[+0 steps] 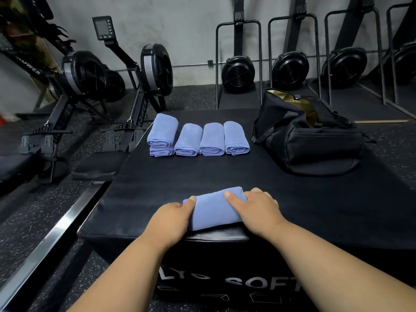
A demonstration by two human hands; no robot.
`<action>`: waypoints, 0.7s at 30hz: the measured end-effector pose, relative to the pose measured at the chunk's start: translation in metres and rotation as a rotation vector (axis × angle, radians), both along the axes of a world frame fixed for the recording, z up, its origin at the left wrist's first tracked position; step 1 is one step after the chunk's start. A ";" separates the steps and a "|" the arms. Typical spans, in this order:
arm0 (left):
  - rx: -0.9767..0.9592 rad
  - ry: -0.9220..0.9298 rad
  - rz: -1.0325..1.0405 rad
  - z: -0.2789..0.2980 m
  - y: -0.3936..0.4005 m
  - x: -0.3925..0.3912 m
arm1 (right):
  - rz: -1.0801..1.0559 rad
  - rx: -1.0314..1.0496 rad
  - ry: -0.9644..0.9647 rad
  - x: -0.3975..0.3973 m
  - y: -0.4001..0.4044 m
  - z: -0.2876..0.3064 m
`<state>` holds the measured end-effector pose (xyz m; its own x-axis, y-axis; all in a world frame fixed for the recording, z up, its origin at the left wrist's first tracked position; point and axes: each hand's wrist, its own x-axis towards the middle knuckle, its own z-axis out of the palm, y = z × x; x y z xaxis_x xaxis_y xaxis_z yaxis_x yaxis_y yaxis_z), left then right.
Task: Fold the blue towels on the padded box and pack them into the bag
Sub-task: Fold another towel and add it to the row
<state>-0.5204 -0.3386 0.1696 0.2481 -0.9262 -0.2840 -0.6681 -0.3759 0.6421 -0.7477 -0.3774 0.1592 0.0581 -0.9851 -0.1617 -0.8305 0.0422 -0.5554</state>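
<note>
Both hands (216,212) grip one folded towel (215,208) (near box edge).

A grey concrete wall (180,30) backs a gym with dark speckled rubber floor (33,221). Two rowers (139,86) stand at left; more rowers (238,73) are stored upright along the wall at right.

Readable lettering on box and rowers

The box (225,278) front shows white letters "LY" and "SOFT", cut off by the arms and frame edge; "POWER" runs along one rower (141,113), and "OWER" shows on another (33,68).
</note>
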 end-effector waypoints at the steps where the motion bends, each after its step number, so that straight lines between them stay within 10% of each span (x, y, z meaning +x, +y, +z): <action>1: 0.016 -0.071 -0.019 0.002 -0.001 -0.003 | -0.016 0.000 0.044 0.002 -0.001 0.000; 11: -0.155 0.037 -0.143 0.001 -0.005 0.004 | -0.087 -0.108 -0.159 -0.004 -0.001 0.001; 21: 0.048 -0.336 -0.332 0.018 -0.018 -0.004 | -0.060 -0.074 -0.118 -0.011 0.006 -0.002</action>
<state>-0.5246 -0.3562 0.1877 0.0261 -0.9586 -0.2836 -0.9248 -0.1308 0.3572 -0.7590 -0.3710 0.1571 0.0128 -0.9964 -0.0842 -0.7564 0.0454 -0.6525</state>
